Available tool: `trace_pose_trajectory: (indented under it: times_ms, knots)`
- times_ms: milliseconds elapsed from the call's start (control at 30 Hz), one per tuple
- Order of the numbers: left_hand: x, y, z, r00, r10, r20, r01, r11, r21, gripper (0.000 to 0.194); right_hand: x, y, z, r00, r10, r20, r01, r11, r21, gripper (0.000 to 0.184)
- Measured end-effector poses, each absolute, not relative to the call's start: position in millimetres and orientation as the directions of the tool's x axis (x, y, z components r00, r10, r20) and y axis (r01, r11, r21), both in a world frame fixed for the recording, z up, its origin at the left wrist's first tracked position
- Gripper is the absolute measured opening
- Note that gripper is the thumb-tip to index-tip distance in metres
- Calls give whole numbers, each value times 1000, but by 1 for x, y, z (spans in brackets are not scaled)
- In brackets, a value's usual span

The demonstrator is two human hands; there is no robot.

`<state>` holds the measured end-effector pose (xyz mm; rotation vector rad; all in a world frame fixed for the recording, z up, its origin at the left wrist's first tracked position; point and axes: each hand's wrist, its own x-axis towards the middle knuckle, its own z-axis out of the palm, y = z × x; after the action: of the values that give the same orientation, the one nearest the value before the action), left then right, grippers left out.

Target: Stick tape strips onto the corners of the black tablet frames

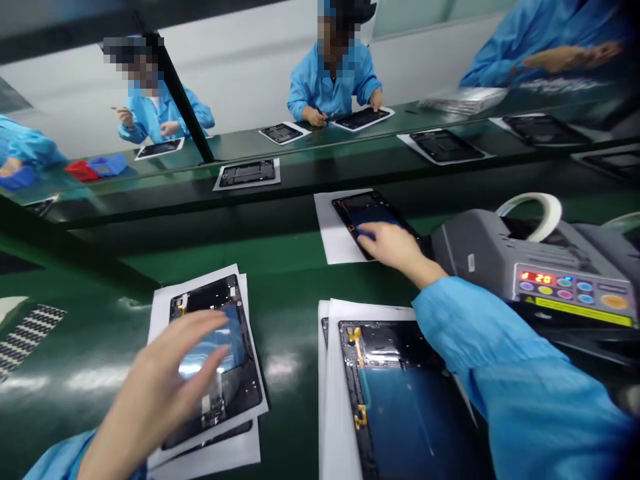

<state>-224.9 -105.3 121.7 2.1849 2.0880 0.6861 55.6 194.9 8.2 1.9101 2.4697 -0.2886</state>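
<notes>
My left hand (160,373) is above an opened tablet (250,373) with a blue battery area, lying on white paper at the left. Its thumb and fingers are apart with nothing between them. Under that sheet, part of another tablet shows. My right hand (393,247) is stretched across to a second opened tablet (385,207) on white paper (335,233). Its thumb and forefinger are spread over the blue area; whether they touch it is hard to tell. Below the right sleeve lies a larger-looking tablet (415,413) on stacked paper, its right side partly covered.
A grey tape dispenser (480,253) with a lit display and a tape roll (547,213) stands at the right. A patterned sheet (30,337) lies far left. More tablets (250,173) rest on the shelf behind. Co-workers in blue (333,80) sit beyond; a green post crosses left.
</notes>
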Motion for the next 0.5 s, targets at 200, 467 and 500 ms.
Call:
trace_pose_trajectory:
  times_ms: [200,467,500]
  knots:
    - [-150,-15,112,130,991,-19,723,-82,686,41,66,221,-1,55,993,-108,993,-66,-99,52]
    - [-155,140,12,-234,927,-294,148,333,931,34,52,217,-15,-219,975,-45,951,203,-233,51]
    - [-152,148,4,-218,923,-318,80,341,936,31,50,215,-17,-236,971,-30,944,222,-244,50]
